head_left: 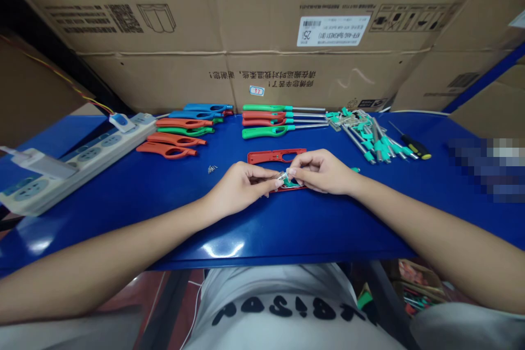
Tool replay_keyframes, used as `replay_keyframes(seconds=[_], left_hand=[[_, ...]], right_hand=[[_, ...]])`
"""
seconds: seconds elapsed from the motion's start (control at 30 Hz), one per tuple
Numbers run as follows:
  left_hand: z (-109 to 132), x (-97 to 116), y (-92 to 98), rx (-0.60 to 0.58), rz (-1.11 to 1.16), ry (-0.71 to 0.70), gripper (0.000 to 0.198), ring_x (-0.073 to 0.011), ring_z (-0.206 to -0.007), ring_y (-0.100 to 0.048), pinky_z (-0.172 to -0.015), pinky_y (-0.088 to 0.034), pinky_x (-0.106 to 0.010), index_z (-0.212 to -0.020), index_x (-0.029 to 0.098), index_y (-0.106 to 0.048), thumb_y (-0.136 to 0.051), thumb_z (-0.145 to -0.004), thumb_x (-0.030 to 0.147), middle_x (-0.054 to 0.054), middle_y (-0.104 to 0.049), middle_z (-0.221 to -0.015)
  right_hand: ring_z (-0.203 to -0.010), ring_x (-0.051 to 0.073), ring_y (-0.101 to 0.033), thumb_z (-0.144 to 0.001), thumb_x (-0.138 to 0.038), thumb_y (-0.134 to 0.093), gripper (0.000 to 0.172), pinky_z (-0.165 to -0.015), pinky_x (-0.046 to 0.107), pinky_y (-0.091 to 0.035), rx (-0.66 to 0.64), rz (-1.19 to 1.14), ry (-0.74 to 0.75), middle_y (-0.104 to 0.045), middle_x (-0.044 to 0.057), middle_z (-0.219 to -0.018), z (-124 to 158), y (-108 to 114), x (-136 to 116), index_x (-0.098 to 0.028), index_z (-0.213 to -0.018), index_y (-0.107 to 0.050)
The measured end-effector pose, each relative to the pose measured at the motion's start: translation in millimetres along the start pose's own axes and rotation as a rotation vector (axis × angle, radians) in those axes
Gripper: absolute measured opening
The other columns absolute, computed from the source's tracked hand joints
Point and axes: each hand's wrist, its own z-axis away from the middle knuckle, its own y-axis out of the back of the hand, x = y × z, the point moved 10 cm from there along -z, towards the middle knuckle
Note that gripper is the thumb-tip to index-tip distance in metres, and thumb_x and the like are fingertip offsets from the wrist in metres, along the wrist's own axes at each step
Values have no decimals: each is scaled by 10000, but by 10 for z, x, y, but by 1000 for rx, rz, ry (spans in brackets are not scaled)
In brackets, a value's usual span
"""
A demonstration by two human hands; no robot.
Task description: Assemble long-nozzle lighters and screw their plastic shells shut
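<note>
In the middle of the head view, my left hand [241,185] pinches a small clear-and-silvery lighter part [281,175] between thumb and fingers. My right hand [322,172] is closed at the other end of this part, its fingertips almost meeting those of the left. Just below the fingers lies a red lighter handle half [274,191], with a green piece [290,182] in or above it; my hands cover much of both. Behind them rests another red handle half [262,157], its inner side facing up. A few small screws [212,169] lie left of my hands.
Blue, green and orange handles [172,150] lie at left beside a white power strip [88,156]. Long-nosed lighters [266,131] sit at the back. To the right are a heap of metal tubes with green parts [375,139] and a screwdriver [415,146]. Cardboard [164,76] stands behind.
</note>
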Motion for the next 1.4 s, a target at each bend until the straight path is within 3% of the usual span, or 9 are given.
replay_keyframes(seconds=[0.17,0.37,0.87,1.17,1.4], left_hand=[[-17,11,20,14,21,6,232,-96,-588,-595,-590,-499,-197,-967,154,-820,-764,-781,279,-32,-764,-747],[-26,14,34,26,78,28,237,-98,-571,-592,-560,-494,-196,-935,146,-820,-796,-745,285,-27,-749,-701],[4,-25,21,54,1,-19,238,-120,-617,-620,-602,-511,-222,-940,159,-826,-771,-786,332,-62,-794,-840],[-14,7,29,49,-8,-4,294,-118,-609,-626,-567,-498,-218,-977,139,-810,-771,-778,352,-73,-791,-843],[0,-30,69,92,-57,-15,293,-150,-680,-674,-627,-523,-249,-961,129,-792,-791,-771,353,-90,-784,-867]], right_hand=[[-321,23,-380,-831,-532,-717,405,-303,182,-228,-8,-25,21,-581,-41,-574,-5,16,-17,-136,-801,-637],[-347,18,-356,-794,-545,-747,428,-337,185,-230,55,-27,26,-562,-52,-531,-16,43,-37,-134,-768,-631],[-489,53,-423,-744,-576,-756,465,-452,203,-307,104,112,57,-566,-23,-608,18,42,-72,-126,-756,-638],[-324,40,-378,-798,-567,-709,435,-315,189,-261,67,53,-35,-551,-46,-513,-7,24,-66,-154,-716,-603],[-319,36,-386,-828,-477,-715,362,-316,161,-299,43,65,-32,-517,-67,-444,-14,27,-66,-153,-713,-602]])
